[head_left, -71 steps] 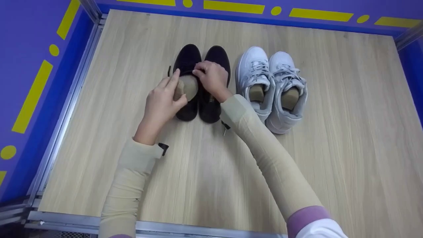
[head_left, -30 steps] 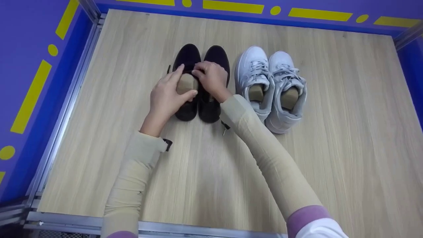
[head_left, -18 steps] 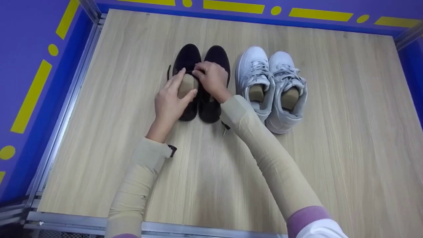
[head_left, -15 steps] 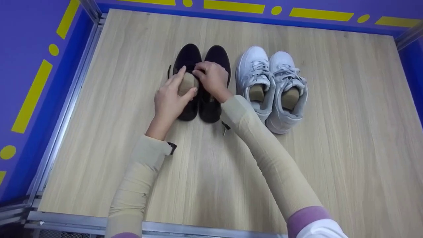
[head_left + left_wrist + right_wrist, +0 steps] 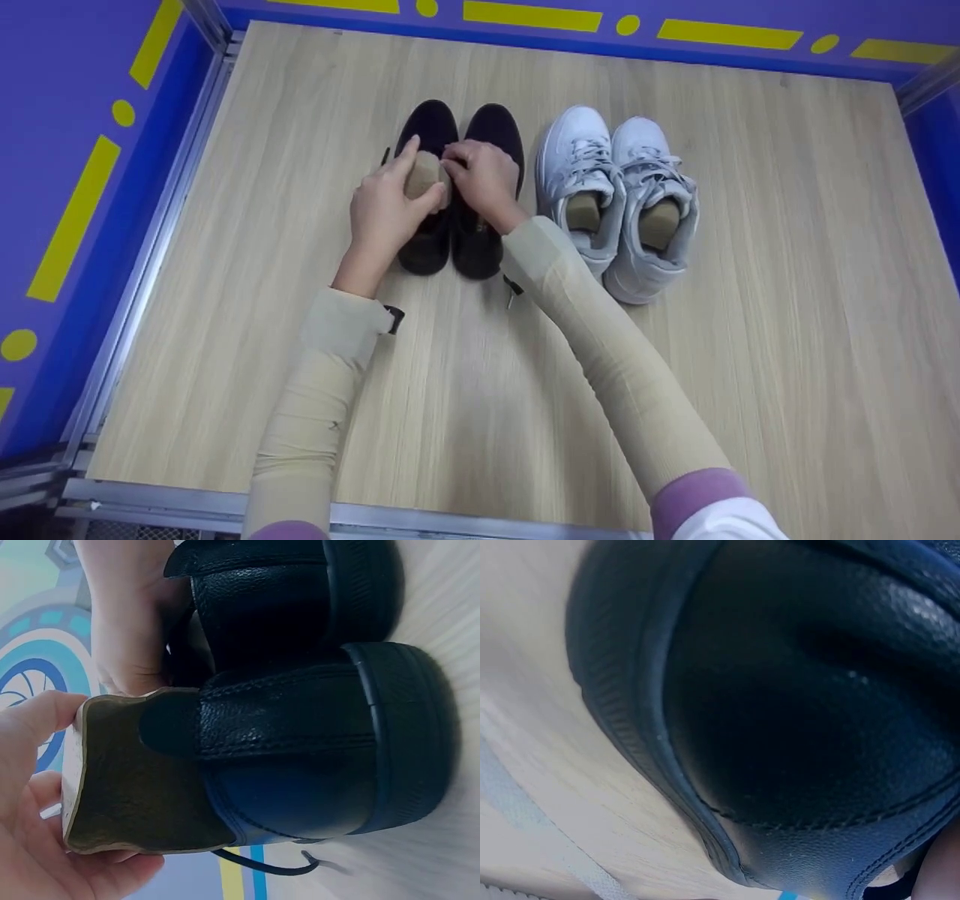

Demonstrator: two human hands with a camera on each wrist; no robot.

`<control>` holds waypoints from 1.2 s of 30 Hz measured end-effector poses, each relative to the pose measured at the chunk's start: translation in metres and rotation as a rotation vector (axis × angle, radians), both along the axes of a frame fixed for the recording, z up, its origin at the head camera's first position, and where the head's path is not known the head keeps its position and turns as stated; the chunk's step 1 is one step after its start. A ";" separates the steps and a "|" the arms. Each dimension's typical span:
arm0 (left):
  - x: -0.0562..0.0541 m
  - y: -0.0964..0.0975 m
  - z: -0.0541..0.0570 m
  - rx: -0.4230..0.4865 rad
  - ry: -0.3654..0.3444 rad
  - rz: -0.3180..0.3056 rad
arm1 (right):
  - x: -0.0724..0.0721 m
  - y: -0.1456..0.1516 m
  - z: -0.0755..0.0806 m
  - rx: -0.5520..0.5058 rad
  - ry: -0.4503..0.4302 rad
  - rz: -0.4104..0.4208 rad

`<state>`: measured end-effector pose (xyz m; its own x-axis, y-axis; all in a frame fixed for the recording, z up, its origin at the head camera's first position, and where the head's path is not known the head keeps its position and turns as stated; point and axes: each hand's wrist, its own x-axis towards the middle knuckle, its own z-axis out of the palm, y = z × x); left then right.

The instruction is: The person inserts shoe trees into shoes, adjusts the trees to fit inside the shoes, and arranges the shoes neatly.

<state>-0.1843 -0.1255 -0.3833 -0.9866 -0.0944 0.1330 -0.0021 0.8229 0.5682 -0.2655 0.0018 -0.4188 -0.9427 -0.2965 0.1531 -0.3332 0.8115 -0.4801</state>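
A pair of black leather lace-up shoes stands side by side, toes away from me: the left black shoe (image 5: pixel 424 251) and the right black shoe (image 5: pixel 478 255). My left hand (image 5: pixel 382 206) holds a brown moulded-pulp shoe insert (image 5: pixel 424 175), thumb on one side and fingers on the other. In the left wrist view, this insert (image 5: pixel 142 772) stands partly out of the left shoe's opening; its lower part is hidden inside. My right hand (image 5: pixel 484 174) pinches the inner front edge of that shoe's opening, by the laces; the exact part is hidden under the fingers.
Right of the black shoes stand two white lace-up sneakers (image 5: pixel 576 150) (image 5: pixel 637 274), each with a brown insert inside. The wooden board (image 5: pixel 787 300) is bordered by blue panels (image 5: pixel 67 195) at left and back, with a metal rail (image 5: pixel 420 517) along the front.
My left hand has shifted right and then forward, closing further round the insert. The insert's visible end has moved toward the shoe's toe. My right hand has barely moved.
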 end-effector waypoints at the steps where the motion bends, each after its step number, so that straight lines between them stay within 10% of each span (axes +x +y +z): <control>1: 0.000 0.000 -0.002 0.003 0.003 0.000 | 0.000 0.000 0.000 -0.003 0.001 0.000; 26: -0.004 0.005 -0.033 0.037 0.031 0.024 | 0.000 0.001 -0.001 -0.030 -0.002 -0.006; 36: 0.004 0.008 -0.035 0.001 0.240 0.021 | -0.001 0.001 -0.003 -0.049 0.001 -0.003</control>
